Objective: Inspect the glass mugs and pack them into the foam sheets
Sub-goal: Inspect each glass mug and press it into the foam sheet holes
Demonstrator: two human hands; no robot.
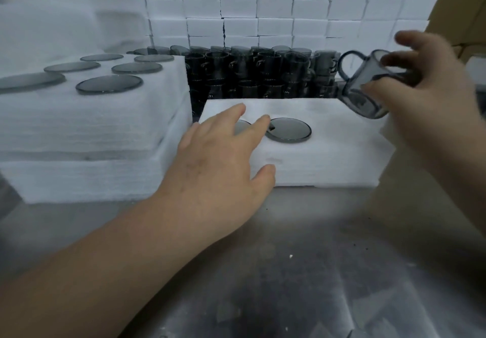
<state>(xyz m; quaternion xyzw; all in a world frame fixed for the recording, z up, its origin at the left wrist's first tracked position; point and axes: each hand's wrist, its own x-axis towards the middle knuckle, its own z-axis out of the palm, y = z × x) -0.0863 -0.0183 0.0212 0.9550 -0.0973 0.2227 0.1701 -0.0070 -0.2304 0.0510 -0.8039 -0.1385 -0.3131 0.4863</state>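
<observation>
The right hand [431, 88] holds a smoky grey glass mug [368, 88] in the air above the right far corner of the front foam sheet [336, 159]. Its fingers and thumb are curled round the mug's body, with one or two upper fingers spread loose above it. The mug is tilted, its looped handle pointing up and to the left, clear of the hand. Motion blur hides exactly where each fingertip sits on the glass.

The left hand [223, 159] lies flat on the same foam sheet, fingers straight and slightly spread, gripping nothing. Its fingertips reach over one round grey mug base [243, 126] sunk in the foam, covering part of it. A second mug base [289, 130] shows whole just beside the fingertips. The thumb presses against the sheet's near edge.

To the left stands a taller stack of foam sheets [100, 132], its top layer filled with six round glass bases [109, 84] set flush in two rows. Behind both foam piles, dark glass mugs [263, 74] are crowded in stacked rows. A wall of white foam blocks [263, 9] rises behind them, and brown cardboard [462, 3] edges the far right. Everything rests on a dull metal table [289, 258] — scuffed and speckled with small crumbs.
</observation>
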